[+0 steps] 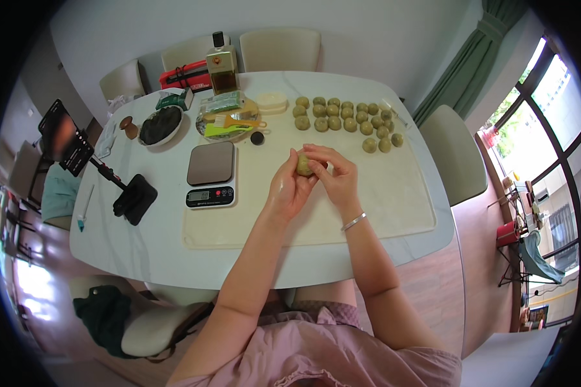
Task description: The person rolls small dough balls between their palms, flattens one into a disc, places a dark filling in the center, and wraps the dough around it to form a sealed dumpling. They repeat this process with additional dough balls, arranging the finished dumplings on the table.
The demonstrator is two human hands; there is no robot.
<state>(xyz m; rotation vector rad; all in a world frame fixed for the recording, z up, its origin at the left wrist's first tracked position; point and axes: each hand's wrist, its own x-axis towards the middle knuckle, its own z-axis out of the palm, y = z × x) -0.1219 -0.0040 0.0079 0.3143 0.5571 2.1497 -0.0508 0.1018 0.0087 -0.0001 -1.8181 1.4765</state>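
Observation:
Over the cream mat (252,217) my left hand (293,186) cradles a greenish dough ball (304,165). The thumb and fingers of my right hand (336,176) press on the same ball from the right; a bracelet circles that wrist. Beyond my hands, rows of similar green balls (334,123) sit on the mat's far right part. A digital kitchen scale (210,163) with a bare steel plate stands left of my hands. Behind it, an orange-handled brush (242,122) and a lime-green tool (227,131) lie on a round container. A small black cap (257,138) rests near them.
Farther left are a bowl of dark filling (160,126), a wooden pestle-like tool (129,128) and a phone on a stand (135,199). A tall bottle (222,67) and a red bag (186,76) stand at the back. A clear tube-like item (396,113) lies beside the balls.

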